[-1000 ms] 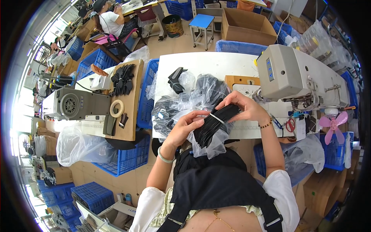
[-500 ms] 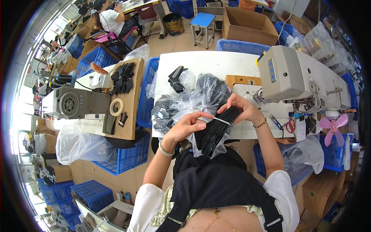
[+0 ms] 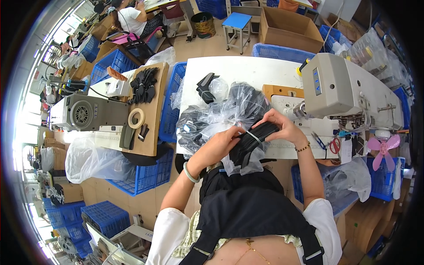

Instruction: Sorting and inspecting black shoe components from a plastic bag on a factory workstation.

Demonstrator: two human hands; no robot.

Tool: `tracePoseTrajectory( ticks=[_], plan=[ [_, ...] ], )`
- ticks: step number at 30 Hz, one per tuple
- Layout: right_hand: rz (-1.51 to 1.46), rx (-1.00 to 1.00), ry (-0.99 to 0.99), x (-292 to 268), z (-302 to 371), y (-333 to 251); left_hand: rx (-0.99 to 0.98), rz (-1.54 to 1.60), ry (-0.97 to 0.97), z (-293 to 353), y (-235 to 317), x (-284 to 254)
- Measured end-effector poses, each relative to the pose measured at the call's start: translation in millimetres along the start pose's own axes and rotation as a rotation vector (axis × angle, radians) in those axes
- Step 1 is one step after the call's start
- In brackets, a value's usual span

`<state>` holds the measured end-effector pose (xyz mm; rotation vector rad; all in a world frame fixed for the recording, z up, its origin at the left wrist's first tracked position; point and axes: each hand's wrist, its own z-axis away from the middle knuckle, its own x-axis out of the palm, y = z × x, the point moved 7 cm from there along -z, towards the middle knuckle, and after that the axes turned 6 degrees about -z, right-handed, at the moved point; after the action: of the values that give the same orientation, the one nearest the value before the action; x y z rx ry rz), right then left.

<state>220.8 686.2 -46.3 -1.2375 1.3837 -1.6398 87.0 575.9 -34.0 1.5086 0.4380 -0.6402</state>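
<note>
A bundle of thin black fabric pieces (image 3: 245, 148), tied round with a white band (image 3: 255, 137), is held between my two hands at the table's front edge. My right hand (image 3: 285, 129) grips its upper right end, thumb below and fingers on top. At the band's left end, my left hand (image 3: 222, 145) is closed on the bundle's side, its fingertips partly hidden. Right behind the bundle, a clear plastic bag (image 3: 216, 115) full of black pieces lies on the white table (image 3: 247, 68). Another banded black bundle (image 3: 205, 88) rests beyond the bag.
A sewing machine (image 3: 331, 86) stands on the right, with snips (image 3: 318, 139) and red-handled scissors (image 3: 335, 145) near it. Another machine (image 3: 84, 112) is at left, beside a tape roll (image 3: 136, 118). Blue crates (image 3: 150, 174) flank the table. A person (image 3: 130, 20) sits at the far left.
The bundle has turned flatter, its lower end drawn up and in toward the table. My left fingers have curled in closer against it. The whole view has shifted slightly.
</note>
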Motion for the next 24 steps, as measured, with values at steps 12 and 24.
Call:
tracePoseTrajectory(
  ticks=[12, 24],
  plan=[
    [-0.338, -0.063, 0.077, -7.2, 2.5, 15.0, 0.007, 0.187, 0.092, -6.3, 15.0, -0.6],
    [-0.378, -0.007, 0.064, 6.4, -6.4, 33.9, -0.176, 0.087, -0.052, 4.4, 16.9, -48.4]
  ],
)
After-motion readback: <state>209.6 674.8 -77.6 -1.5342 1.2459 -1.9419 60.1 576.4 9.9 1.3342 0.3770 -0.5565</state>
